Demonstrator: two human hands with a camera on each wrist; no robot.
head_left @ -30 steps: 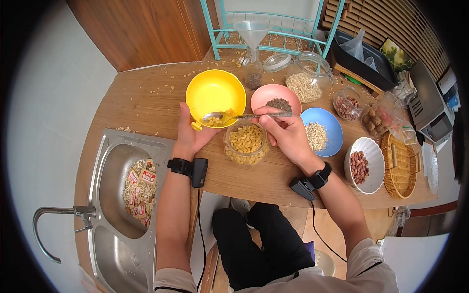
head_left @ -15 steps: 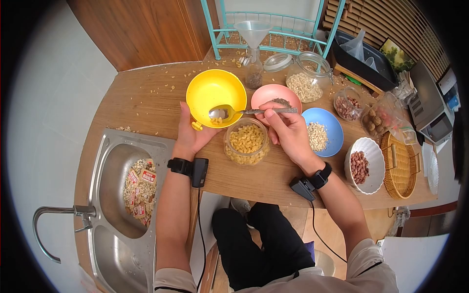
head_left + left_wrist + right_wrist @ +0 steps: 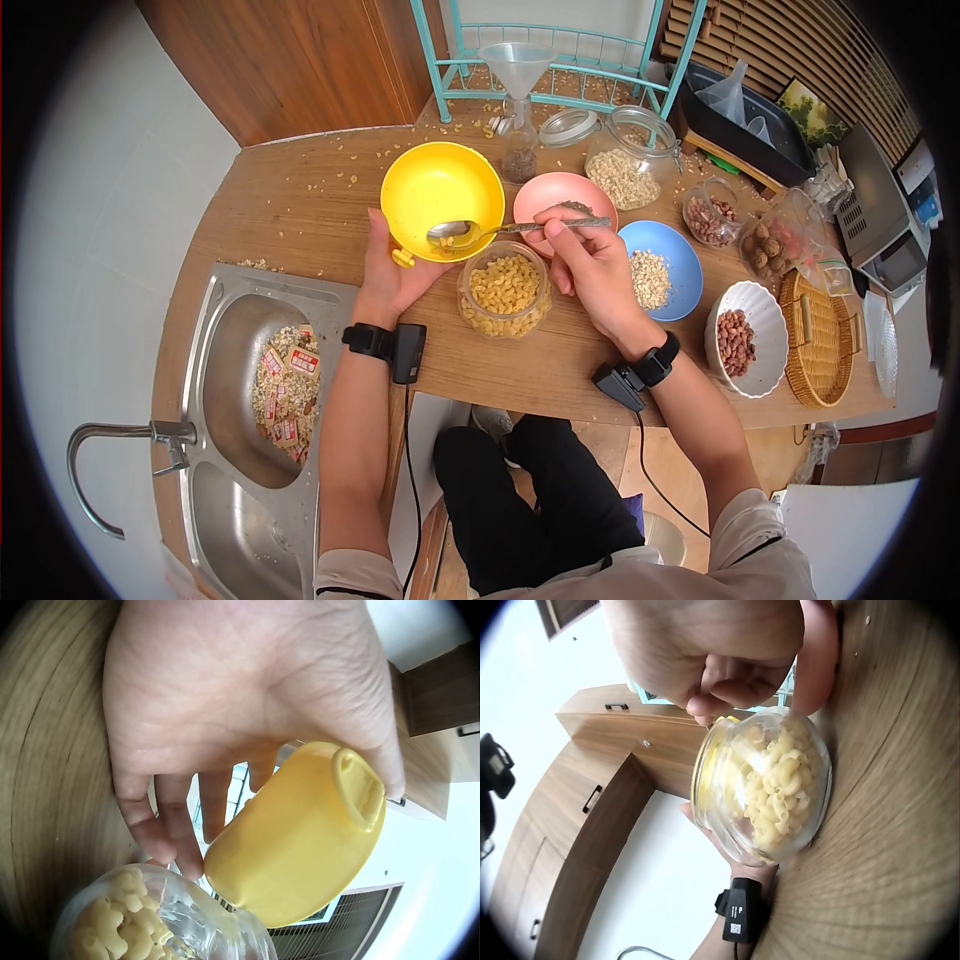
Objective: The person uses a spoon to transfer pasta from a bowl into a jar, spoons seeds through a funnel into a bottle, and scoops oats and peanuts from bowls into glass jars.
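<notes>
My left hand [image 3: 395, 278] holds a yellow bowl [image 3: 435, 190] from its near left side, thumb along the wall and fingers beneath. In the left wrist view the bowl [image 3: 292, 836] leans away from the palm, its small handle near the thumb. Between finger and thumb, my right hand [image 3: 590, 275] pinches a metal spoon [image 3: 508, 229], whose head lies over the bowl's near inner side. Just below the spoon stands a glass jar [image 3: 505, 290] of elbow macaroni, close beside the bowl. The right wrist view shows this jar [image 3: 769, 787] under my curled fingers, the spoon hidden there.
A pink plate [image 3: 535, 190] with dark seeds and a blue plate [image 3: 682, 255] of oats lie right of the bowl. Farther right are a white bowl [image 3: 770, 340] of peanuts and a wicker basket [image 3: 825, 350]. A funnel [image 3: 517, 65] tops a bottle behind. The sink [image 3: 225, 400] is at left.
The spoon's head has shifted slightly right and up within the bowl, its handle rising a little. Less macaroni shows around it. The left hand and bowl have barely moved.
</notes>
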